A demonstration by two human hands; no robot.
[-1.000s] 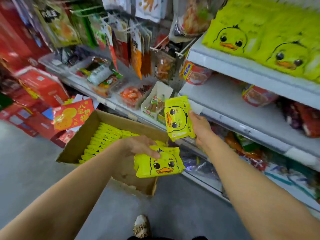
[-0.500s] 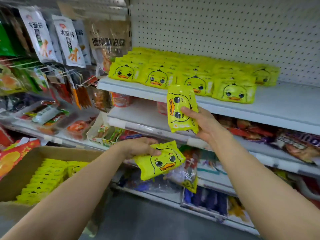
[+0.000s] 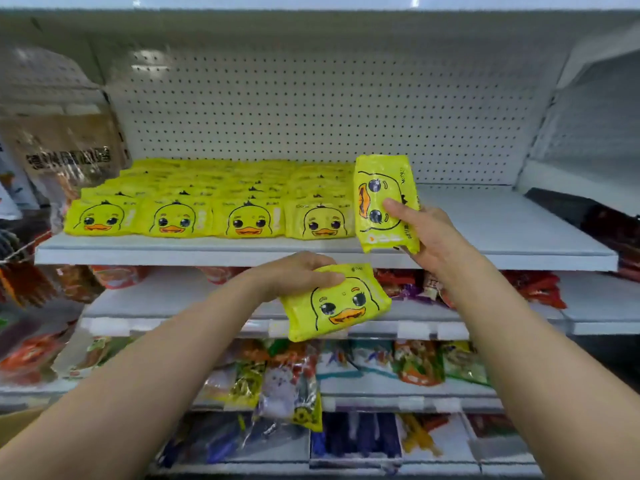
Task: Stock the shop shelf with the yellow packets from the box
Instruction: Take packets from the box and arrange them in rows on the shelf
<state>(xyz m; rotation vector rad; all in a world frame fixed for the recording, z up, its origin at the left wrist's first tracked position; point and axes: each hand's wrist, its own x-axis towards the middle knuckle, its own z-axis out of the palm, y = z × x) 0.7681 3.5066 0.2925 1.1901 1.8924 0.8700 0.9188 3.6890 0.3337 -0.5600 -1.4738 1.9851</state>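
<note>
My right hand (image 3: 427, 237) grips a yellow duck packet (image 3: 382, 199) turned on its side, held up at the top shelf's front edge just right of the stocked rows. My left hand (image 3: 298, 273) holds a second yellow duck packet (image 3: 337, 303) lower down, in front of the shelf below. Several rows of yellow duck packets (image 3: 207, 202) fill the left and middle of the white top shelf (image 3: 502, 230). The box is out of view except for a cardboard corner (image 3: 14, 424) at the bottom left.
The right part of the top shelf is bare, with white pegboard (image 3: 311, 116) behind it. Lower shelves hold mixed snack bags (image 3: 294, 386). Hanging packets (image 3: 62, 161) crowd the left side, and a dark side panel (image 3: 595, 220) borders the right.
My view has tilted up from the box and floor to the top shelf. Both hands have risen with their packets, the right one now level with the stocked rows.
</note>
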